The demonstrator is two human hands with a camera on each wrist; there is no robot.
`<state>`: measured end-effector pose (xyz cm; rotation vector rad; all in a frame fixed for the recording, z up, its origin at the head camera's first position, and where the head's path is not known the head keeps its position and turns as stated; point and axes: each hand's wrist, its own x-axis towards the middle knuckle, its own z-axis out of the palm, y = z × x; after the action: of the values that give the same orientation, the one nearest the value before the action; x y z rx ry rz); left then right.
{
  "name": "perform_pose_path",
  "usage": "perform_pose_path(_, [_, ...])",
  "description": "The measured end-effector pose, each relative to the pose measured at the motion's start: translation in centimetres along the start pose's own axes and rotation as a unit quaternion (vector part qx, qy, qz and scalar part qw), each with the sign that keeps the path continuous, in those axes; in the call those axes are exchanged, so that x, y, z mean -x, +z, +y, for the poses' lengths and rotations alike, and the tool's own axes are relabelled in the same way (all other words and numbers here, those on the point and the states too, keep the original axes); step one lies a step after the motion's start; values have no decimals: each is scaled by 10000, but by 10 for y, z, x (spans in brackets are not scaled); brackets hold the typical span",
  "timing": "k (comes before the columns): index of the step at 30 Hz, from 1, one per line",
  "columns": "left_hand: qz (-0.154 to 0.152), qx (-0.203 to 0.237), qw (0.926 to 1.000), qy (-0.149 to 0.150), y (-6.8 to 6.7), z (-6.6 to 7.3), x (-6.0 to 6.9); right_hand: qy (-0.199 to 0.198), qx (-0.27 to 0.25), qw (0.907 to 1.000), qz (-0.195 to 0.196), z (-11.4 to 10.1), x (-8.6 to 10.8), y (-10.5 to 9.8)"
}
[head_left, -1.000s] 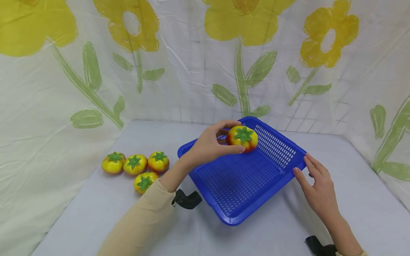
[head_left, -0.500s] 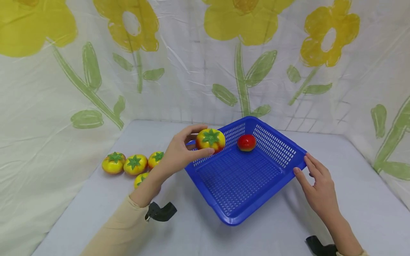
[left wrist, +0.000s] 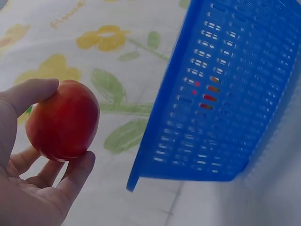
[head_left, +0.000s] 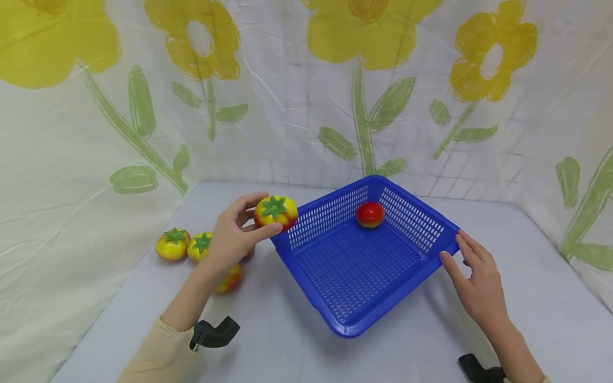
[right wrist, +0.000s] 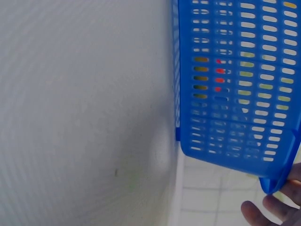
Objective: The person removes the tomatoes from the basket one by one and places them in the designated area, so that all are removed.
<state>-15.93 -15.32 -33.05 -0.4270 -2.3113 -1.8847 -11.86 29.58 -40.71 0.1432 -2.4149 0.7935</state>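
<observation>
My left hand (head_left: 234, 229) pinches a toy tomato (head_left: 276, 211), yellow with a green star-shaped leaf on top, between thumb and fingers. It hangs just outside the left corner of a blue perforated plastic basket (head_left: 311, 306). In the left wrist view that tomato (left wrist: 66, 120) shows its red underside. Another tomato (head_left: 370, 214), red side up, lies inside the basket near the back corner. My right hand (head_left: 479, 284) holds the basket's right corner, thumb on the near side and fingers on the far side; in the right wrist view only fingertips (right wrist: 277, 207) show by the rim.
Several more yellow-red tomatoes (head_left: 173, 244) lie on the white table (head_left: 268, 346) at left, partly hidden behind my left hand and forearm. A white sheet with painted yellow flowers (head_left: 268, 106) hangs behind the table.
My left hand has moved left, out from over the basket, with the tomato still in its grip. The red tomato inside the basket has come into sight. My right hand stays put.
</observation>
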Motion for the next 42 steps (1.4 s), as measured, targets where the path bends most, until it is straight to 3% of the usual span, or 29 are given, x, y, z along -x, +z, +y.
perform_pose_path(10, [422, -710, 9956, -436, -27, -17, 27, 103, 25, 9999, -49, -3, -1, -1])
perform_pose_path(15, [681, -662, 9945, -448, -39, -21, 36, 107, 29, 9999, -43, -2, -2, -1])
perform_pose_path(22, [890, -253, 9948, -433, -58, -26, 42, 87, 71, 9999, -52, -1, -1, 0])
perform_pose_path(33, [1042, -906, 9887, -576, -87, -41, 52, 26, 33, 10000, -34, -3, -1, 0])
perform_pose_path(42, [1159, -955, 9860, -725, -98, -56, 56, 73, 132, 9999, -11, -3, -1, 0])
